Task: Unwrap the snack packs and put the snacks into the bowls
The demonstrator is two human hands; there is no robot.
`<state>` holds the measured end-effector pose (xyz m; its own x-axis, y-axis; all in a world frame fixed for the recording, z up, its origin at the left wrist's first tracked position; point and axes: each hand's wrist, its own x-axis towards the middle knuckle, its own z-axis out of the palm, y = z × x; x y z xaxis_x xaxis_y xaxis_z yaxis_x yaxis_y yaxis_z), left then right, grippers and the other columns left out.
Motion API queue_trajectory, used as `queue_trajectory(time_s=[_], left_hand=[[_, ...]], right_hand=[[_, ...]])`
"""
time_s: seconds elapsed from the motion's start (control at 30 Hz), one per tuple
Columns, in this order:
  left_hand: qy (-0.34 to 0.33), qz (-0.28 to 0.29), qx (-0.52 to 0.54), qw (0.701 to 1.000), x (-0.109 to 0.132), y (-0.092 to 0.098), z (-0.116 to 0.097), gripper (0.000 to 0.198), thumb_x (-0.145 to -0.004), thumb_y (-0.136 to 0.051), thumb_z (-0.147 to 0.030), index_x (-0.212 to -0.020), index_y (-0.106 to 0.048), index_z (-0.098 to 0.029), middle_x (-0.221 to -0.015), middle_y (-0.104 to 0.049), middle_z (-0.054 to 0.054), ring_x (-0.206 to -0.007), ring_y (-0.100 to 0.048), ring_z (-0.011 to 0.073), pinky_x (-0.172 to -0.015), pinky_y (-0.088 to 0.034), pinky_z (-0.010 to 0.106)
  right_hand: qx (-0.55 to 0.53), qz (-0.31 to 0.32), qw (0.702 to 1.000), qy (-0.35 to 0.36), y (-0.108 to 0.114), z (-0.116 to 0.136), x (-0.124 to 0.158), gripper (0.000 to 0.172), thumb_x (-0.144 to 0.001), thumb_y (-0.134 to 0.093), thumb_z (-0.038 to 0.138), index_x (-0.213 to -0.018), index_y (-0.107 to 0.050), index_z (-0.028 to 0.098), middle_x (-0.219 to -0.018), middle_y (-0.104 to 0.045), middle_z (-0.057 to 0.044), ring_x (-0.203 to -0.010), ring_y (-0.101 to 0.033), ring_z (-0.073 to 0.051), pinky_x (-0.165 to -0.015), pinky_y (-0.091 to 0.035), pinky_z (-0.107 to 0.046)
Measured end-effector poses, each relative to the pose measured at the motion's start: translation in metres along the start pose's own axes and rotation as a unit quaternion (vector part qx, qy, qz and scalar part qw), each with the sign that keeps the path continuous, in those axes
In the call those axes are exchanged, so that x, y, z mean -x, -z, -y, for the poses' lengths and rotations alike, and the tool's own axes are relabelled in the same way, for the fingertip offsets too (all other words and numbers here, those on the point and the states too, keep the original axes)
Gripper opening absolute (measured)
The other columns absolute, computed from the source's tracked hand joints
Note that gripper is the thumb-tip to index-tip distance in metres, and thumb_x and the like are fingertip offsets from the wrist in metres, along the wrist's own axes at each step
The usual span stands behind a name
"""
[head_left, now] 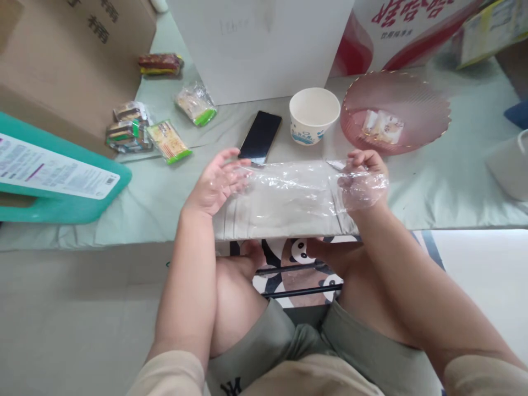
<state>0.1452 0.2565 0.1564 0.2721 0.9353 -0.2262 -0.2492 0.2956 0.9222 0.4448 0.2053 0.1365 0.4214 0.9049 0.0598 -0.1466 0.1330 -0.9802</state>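
Observation:
A clear plastic bag [292,190] is stretched between my two hands above the table's front edge. My left hand [220,181] is at the bag's left end, fingers spread, with the film against them. My right hand [365,179] is closed on the bag's right end, and some film lies over its palm and wrist. Just beyond the bag lie a dark phone [260,136] and a white paper cup [314,116] with blue print. Right of the cup stands a pink ribbed bowl [429,118] with small wrapped packets [383,126] in it.
Several wrapped snacks [169,141] lie at the left beside a cardboard box [70,71] and a teal container [61,203]. A white box [264,49] stands at the back. A white cup-like container [511,165] is at the right edge.

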Motion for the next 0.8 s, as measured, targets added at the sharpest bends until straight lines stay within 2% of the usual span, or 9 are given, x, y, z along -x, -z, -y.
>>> queue_trajectory(time_s=[0.07,0.13,0.23,0.3,0.37,0.43,0.53,0.63,0.8], left_hand=[[0.038,-0.011,-0.100,0.994,-0.0024,-0.0011,0.0057,0.036,-0.064,-0.086,-0.024,-0.095,-0.068,-0.020,-0.087,-0.075,0.005,-0.070,-0.073,0.0167,-0.063,-0.059,0.027],[0.026,-0.029,-0.153,0.987,-0.0028,-0.0029,0.0093,0.032,-0.068,-0.085,-0.031,-0.091,-0.066,-0.020,-0.076,-0.073,0.003,-0.062,-0.071,0.0163,-0.056,-0.056,0.024],[0.030,-0.009,-0.170,0.985,-0.0018,-0.0043,0.0109,0.042,-0.065,-0.087,-0.030,-0.102,-0.068,-0.023,-0.072,-0.072,0.000,-0.063,-0.073,0.0190,-0.055,-0.058,0.025],[0.029,-0.011,-0.180,0.983,-0.0020,-0.0041,0.0110,0.037,-0.064,-0.087,-0.025,-0.097,-0.070,-0.022,-0.065,-0.068,-0.001,-0.057,-0.070,0.0173,-0.053,-0.056,0.025],[-0.032,-0.056,-0.165,0.984,-0.0032,-0.0037,0.0108,0.023,-0.067,-0.085,-0.022,-0.084,-0.070,-0.020,-0.061,-0.064,-0.001,-0.052,-0.063,0.0127,-0.052,-0.053,0.023],[-0.108,-0.093,-0.119,0.983,-0.0044,-0.0041,0.0101,0.020,-0.067,-0.084,-0.020,-0.081,-0.070,-0.020,-0.065,-0.066,-0.001,-0.056,-0.063,0.0108,-0.057,-0.054,0.022],[-0.134,-0.094,-0.077,0.984,-0.0050,-0.0062,0.0084,0.027,-0.064,-0.086,-0.020,-0.085,-0.070,-0.022,-0.075,-0.071,-0.001,-0.067,-0.069,0.0120,-0.066,-0.057,0.022],[-0.102,-0.114,-0.098,0.983,-0.0064,-0.0074,0.0081,0.022,-0.067,-0.084,-0.027,-0.080,-0.067,-0.022,-0.072,-0.071,0.000,-0.059,-0.067,0.0119,-0.055,-0.053,0.021],[-0.086,-0.137,-0.089,0.983,-0.0082,-0.0071,0.0062,0.018,-0.071,-0.078,-0.028,-0.083,-0.065,-0.025,-0.053,-0.057,-0.007,-0.040,-0.059,0.0114,-0.038,-0.042,0.019]], right_hand=[[-0.004,0.005,1.000,-0.024,-0.0011,-0.0005,-0.0013,0.027,-0.069,-0.075,0.028,-0.081,-0.052,0.026,-0.092,-0.054,0.002,-0.055,-0.036,-0.007,-0.046,-0.028,-0.025],[-0.003,0.005,0.999,-0.033,-0.0030,-0.0019,-0.0022,0.026,-0.066,-0.074,0.024,-0.080,-0.052,0.024,-0.095,-0.055,0.002,-0.055,-0.037,-0.005,-0.045,-0.029,-0.024],[-0.018,-0.007,0.999,-0.032,-0.0046,-0.0036,-0.0040,0.028,-0.061,-0.073,0.022,-0.076,-0.049,0.023,-0.098,-0.057,0.002,-0.055,-0.037,-0.003,-0.046,-0.031,-0.021],[-0.026,-0.024,0.999,-0.027,-0.0035,-0.0041,-0.0059,0.028,-0.062,-0.073,0.023,-0.079,-0.050,0.024,-0.094,-0.057,0.003,-0.056,-0.039,-0.004,-0.047,-0.033,-0.020],[-0.017,-0.038,0.999,-0.007,-0.0008,-0.0044,-0.0076,0.028,-0.064,-0.073,0.025,-0.081,-0.050,0.025,-0.090,-0.057,0.003,-0.058,-0.043,-0.006,-0.048,-0.035,-0.019],[0.002,-0.042,0.999,0.017,0.0024,-0.0049,-0.0086,0.030,-0.067,-0.075,0.029,-0.086,-0.051,0.026,-0.093,-0.058,0.002,-0.061,-0.046,-0.007,-0.049,-0.038,-0.020],[0.035,-0.010,0.999,0.000,0.0053,-0.0064,-0.0081,0.041,-0.068,-0.080,0.035,-0.099,-0.053,0.030,-0.103,-0.061,0.001,-0.065,-0.052,-0.010,-0.052,-0.043,-0.024],[0.058,0.033,0.997,-0.049,0.0045,-0.0079,-0.0066,0.038,-0.068,-0.082,0.039,-0.090,-0.053,0.027,-0.085,-0.060,0.002,-0.058,-0.049,-0.010,-0.048,-0.039,-0.025],[0.036,0.024,0.996,-0.075,0.0017,-0.0033,-0.0064,0.035,-0.071,-0.080,0.039,-0.085,-0.050,0.027,-0.062,-0.052,0.008,-0.048,-0.044,-0.008,-0.042,-0.033,-0.022]])
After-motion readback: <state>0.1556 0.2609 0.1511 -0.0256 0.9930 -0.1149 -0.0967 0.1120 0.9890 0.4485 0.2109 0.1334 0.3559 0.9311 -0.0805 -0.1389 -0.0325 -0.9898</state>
